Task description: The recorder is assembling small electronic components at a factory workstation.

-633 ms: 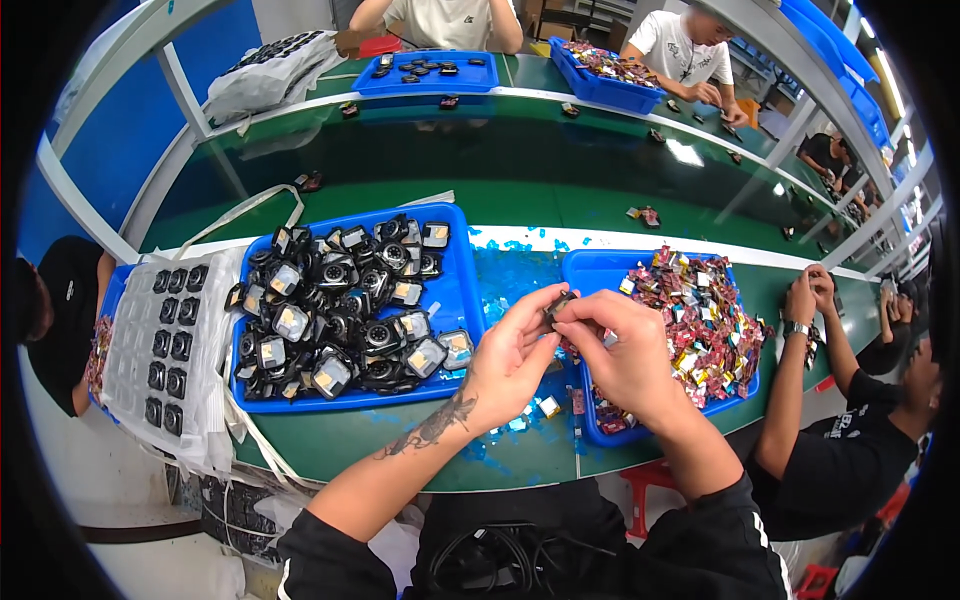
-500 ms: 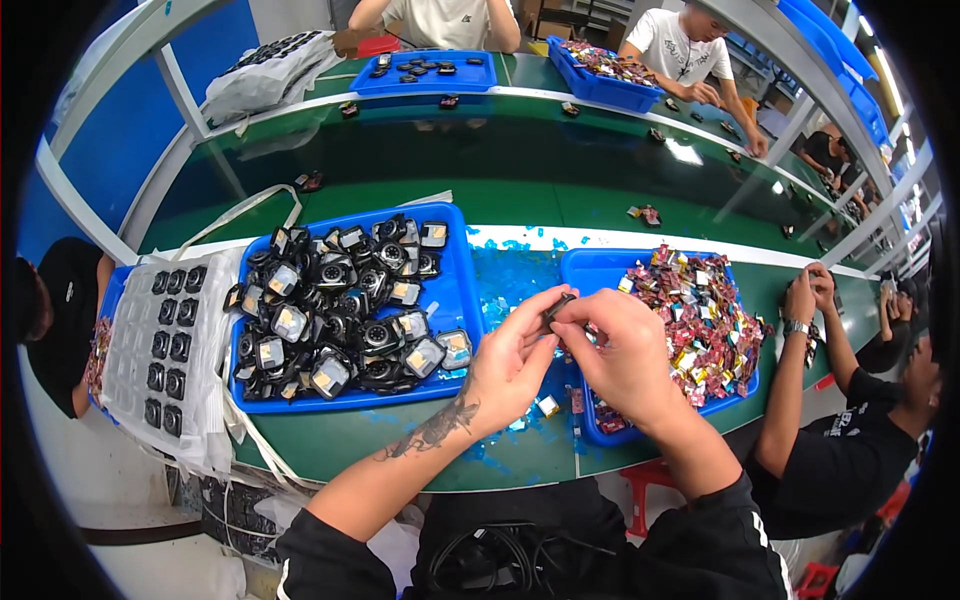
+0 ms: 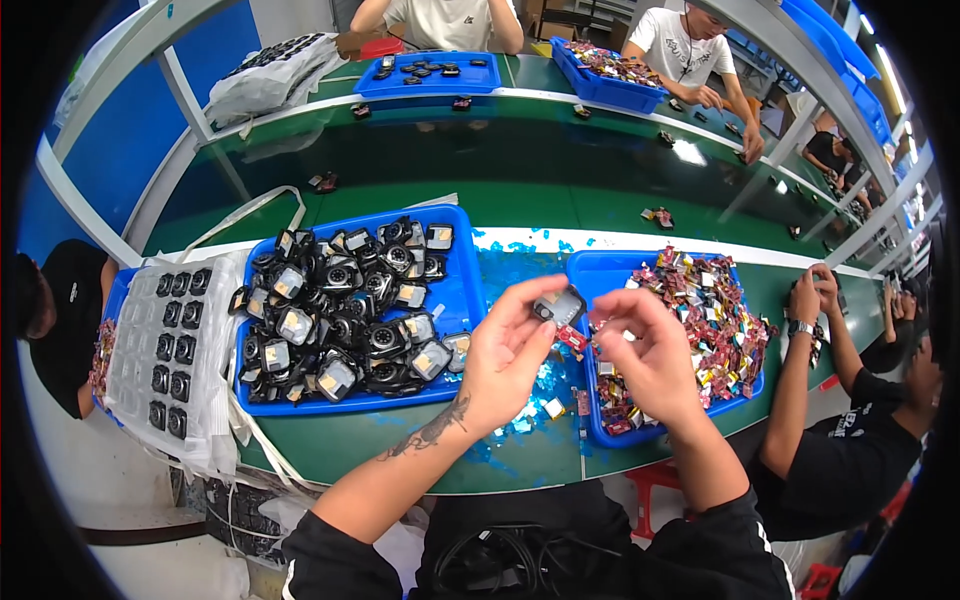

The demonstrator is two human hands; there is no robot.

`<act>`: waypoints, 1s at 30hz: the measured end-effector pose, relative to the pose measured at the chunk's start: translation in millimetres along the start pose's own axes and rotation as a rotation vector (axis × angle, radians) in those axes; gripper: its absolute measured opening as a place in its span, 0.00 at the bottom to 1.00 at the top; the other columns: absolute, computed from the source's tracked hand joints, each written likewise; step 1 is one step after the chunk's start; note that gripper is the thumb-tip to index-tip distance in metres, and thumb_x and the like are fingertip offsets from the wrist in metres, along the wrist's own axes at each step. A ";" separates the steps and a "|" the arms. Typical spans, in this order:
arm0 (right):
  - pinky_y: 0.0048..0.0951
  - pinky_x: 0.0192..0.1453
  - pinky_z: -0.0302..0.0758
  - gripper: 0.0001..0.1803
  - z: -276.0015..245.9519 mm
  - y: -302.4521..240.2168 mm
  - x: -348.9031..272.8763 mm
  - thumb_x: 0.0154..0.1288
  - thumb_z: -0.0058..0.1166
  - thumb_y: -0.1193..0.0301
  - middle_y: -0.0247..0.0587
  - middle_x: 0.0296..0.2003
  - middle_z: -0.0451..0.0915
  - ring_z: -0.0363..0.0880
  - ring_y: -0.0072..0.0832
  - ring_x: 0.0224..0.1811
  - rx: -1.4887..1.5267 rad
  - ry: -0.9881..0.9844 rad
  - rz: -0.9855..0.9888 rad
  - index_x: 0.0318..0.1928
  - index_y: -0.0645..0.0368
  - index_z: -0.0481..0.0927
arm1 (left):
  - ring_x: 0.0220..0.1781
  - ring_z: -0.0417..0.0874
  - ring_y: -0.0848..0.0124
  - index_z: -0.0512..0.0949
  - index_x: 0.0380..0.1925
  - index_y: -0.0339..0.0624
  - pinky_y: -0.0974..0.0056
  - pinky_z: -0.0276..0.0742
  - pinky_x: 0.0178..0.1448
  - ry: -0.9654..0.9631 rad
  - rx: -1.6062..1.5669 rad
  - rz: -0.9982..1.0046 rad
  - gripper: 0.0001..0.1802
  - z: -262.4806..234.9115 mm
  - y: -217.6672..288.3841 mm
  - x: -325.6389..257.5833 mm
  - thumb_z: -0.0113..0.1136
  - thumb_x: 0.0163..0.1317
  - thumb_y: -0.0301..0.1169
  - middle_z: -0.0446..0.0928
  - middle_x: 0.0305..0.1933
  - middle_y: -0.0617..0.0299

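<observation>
My left hand pinches a black smartwatch case between thumb and fingers, its grey square side tilted up. Just below the case is a small red circuit board; I cannot tell whether it hangs from the case or lies behind it. To the right, my right hand is apart from the case, its fingers curved and spread with nothing visible in them. It hovers over the near left part of a blue tray heaped with red circuit boards and small battery-like pieces.
On the left, another blue tray holds a heap of black watch cases, beside white moulded trays with cases in rows. Blue film scraps litter the green table. Beyond runs a green conveyor with scattered pieces. Co-workers sit around.
My right hand has drawn away to the right from the case, and its fingers have opened. The case has turned, showing its grey side. Pieces on the conveyor have shifted slightly right.
</observation>
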State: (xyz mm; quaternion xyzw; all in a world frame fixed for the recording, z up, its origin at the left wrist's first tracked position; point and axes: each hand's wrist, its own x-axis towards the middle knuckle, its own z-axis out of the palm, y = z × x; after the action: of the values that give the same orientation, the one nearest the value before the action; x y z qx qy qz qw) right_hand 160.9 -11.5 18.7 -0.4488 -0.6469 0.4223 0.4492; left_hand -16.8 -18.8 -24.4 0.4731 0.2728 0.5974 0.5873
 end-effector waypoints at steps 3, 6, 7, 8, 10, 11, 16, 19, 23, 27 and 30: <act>0.21 0.42 0.81 0.10 -2.6 2.5 -3.2 0.65 0.57 0.79 0.38 0.39 0.81 0.81 0.19 0.42 -0.035 -0.150 0.081 0.46 0.67 0.76 | 0.54 0.78 0.69 0.76 0.54 0.34 0.68 0.71 0.59 -0.017 0.054 0.100 0.17 -2.2 -3.3 3.1 0.47 0.67 0.16 0.75 0.56 0.55; 0.20 0.40 0.80 0.07 -4.0 2.0 -0.1 0.65 0.59 0.78 0.36 0.34 0.82 0.82 0.18 0.35 0.240 -0.101 0.127 0.41 0.67 0.78 | 0.55 0.80 0.61 0.82 0.47 0.38 0.64 0.74 0.60 -0.102 0.640 0.240 0.18 -4.7 14.0 1.2 0.52 0.59 0.14 0.76 0.54 0.49; 0.20 0.40 0.80 0.07 -5.8 1.3 1.3 0.65 0.59 0.78 0.36 0.34 0.82 0.82 0.18 0.35 0.241 -0.100 0.126 0.41 0.67 0.78 | 0.55 0.80 0.61 0.82 0.47 0.38 0.64 0.74 0.60 -0.103 0.641 0.241 0.18 -4.4 15.1 1.3 0.52 0.59 0.14 0.76 0.54 0.49; 0.19 0.40 0.79 0.07 -8.5 0.2 1.9 0.64 0.60 0.78 0.36 0.34 0.82 0.81 0.18 0.35 0.295 -0.150 0.167 0.41 0.66 0.78 | 0.52 0.82 0.60 0.83 0.46 0.38 0.64 0.76 0.57 -0.112 0.682 0.307 0.18 -3.8 16.2 1.1 0.54 0.58 0.15 0.77 0.54 0.48; 0.18 0.40 0.79 0.06 -11.7 -2.5 1.8 0.64 0.60 0.77 0.35 0.35 0.81 0.81 0.16 0.36 0.364 -0.206 0.232 0.40 0.64 0.79 | 0.45 0.84 0.61 0.84 0.45 0.37 0.66 0.79 0.50 -0.101 0.733 0.397 0.17 -3.2 16.6 2.0 0.59 0.54 0.15 0.79 0.50 0.48; 0.18 0.40 0.79 0.06 -13.2 -1.4 1.4 0.64 0.60 0.77 0.35 0.35 0.81 0.81 0.16 0.36 0.363 -0.203 0.232 0.40 0.64 0.79 | 0.45 0.84 0.61 0.84 0.45 0.37 0.66 0.79 0.50 -0.104 0.731 0.397 0.17 -3.3 18.4 2.0 0.59 0.54 0.15 0.79 0.50 0.48; 0.19 0.40 0.77 0.06 -14.6 9.5 -1.3 0.64 0.60 0.77 0.34 0.37 0.79 0.78 0.16 0.38 0.478 -0.198 0.200 0.40 0.64 0.78 | 0.43 0.84 0.69 0.82 0.43 0.31 0.69 0.80 0.47 -0.123 0.407 0.035 0.11 -5.4 7.8 1.1 0.59 0.61 0.17 0.81 0.45 0.52; 0.18 0.39 0.77 0.08 -9.6 14.0 -4.3 0.63 0.60 0.78 0.33 0.37 0.79 0.78 0.16 0.37 0.284 -0.122 0.067 0.41 0.64 0.77 | 0.39 0.83 0.72 0.82 0.40 0.27 0.69 0.81 0.46 -0.091 0.206 -0.176 0.08 -3.9 -2.9 0.0 0.59 0.65 0.21 0.81 0.42 0.55; 0.18 0.39 0.77 0.10 -2.6 5.2 -5.6 0.62 0.61 0.79 0.33 0.36 0.78 0.78 0.16 0.38 0.153 -0.089 0.036 0.43 0.64 0.76 | 0.45 0.83 0.71 0.80 0.45 0.28 0.68 0.81 0.50 -0.123 0.236 -0.215 0.10 -4.6 -4.9 -1.0 0.59 0.64 0.20 0.81 0.46 0.54; 0.18 0.38 0.77 0.13 3.8 6.1 -3.5 0.59 0.63 0.80 0.35 0.33 0.79 0.79 0.17 0.36 -0.002 -0.016 0.046 0.43 0.63 0.75 | 0.55 0.79 0.71 0.75 0.56 0.32 0.67 0.78 0.59 -0.071 0.083 -0.170 0.20 5.6 2.8 -2.1 0.58 0.62 0.16 0.75 0.59 0.54; 0.18 0.36 0.77 0.14 6.4 10.0 -3.0 0.57 0.64 0.80 0.36 0.32 0.80 0.80 0.17 0.33 -0.164 0.070 -0.115 0.42 0.63 0.75 | 0.56 0.80 0.69 0.75 0.55 0.32 0.67 0.78 0.60 -0.094 0.137 -0.103 0.20 2.7 -3.5 -2.0 0.57 0.62 0.15 0.75 0.59 0.53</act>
State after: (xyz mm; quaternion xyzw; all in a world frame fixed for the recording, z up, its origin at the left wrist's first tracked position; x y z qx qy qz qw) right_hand 157.3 -12.8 7.1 -0.4607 -0.6880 0.3254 0.4566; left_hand -13.1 -20.8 -26.8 0.5251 0.3092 0.5233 0.5957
